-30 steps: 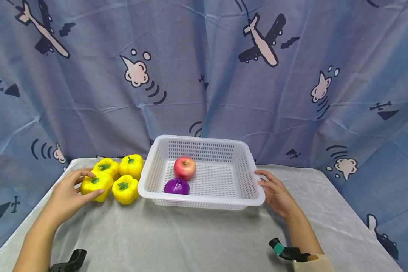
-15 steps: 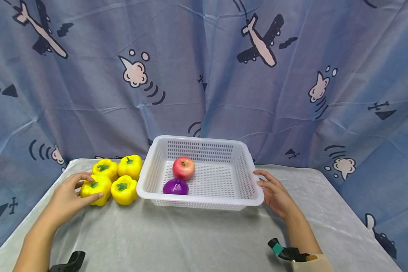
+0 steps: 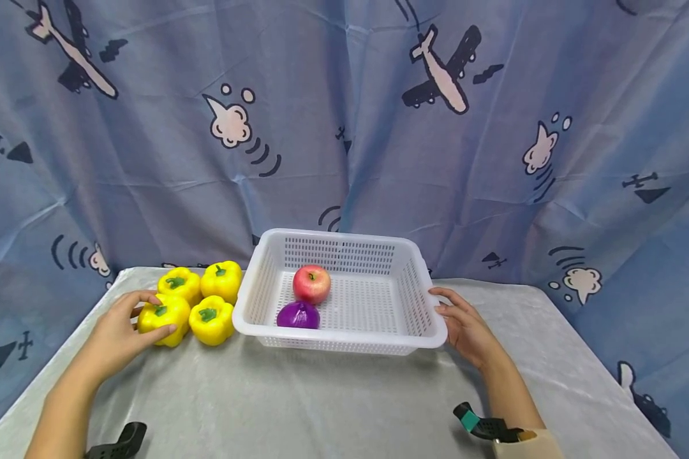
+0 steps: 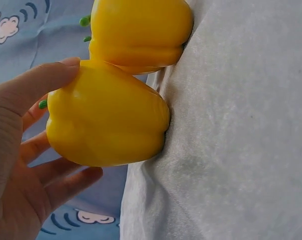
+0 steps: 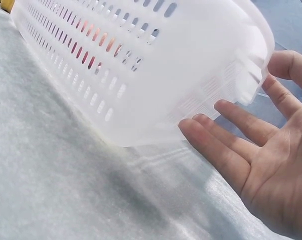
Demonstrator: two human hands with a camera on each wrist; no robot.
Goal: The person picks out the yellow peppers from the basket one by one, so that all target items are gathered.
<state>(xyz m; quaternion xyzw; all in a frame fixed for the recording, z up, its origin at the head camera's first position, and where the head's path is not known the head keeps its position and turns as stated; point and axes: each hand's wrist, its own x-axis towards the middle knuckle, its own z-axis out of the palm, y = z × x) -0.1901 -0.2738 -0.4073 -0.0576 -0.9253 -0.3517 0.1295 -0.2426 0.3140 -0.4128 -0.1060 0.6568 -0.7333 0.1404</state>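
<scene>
In the head view my left hand [image 3: 113, 333] holds a yellow bell pepper [image 3: 169, 319], the front-left one of a cluster. The left wrist view has the thumb on the upper side of this bell pepper [image 4: 108, 117] and fingers around the other, its base at the grey cloth. My right hand [image 3: 469, 331] grips the right rim of a white plastic basket [image 3: 344, 339]. From the right wrist, the thumb is at the basket's rim corner, the other fingertips [image 5: 191, 131] by the side wall. Inside the basket lie a red apple [image 3: 312, 284] and a purple onion [image 3: 298, 315].
More yellow bell peppers stand close by: one at the front [image 3: 212, 328], two behind, a left one [image 3: 186, 290] and a right one [image 3: 229, 280] near the basket's left side. A grey cloth [image 3: 298, 408] covers the table. A blue patterned curtain [image 3: 321, 127] hangs right behind it.
The bell pepper in my left hand has shifted slightly toward the near side of the table, the hand with it. My right hand and the basket have stayed in place.
</scene>
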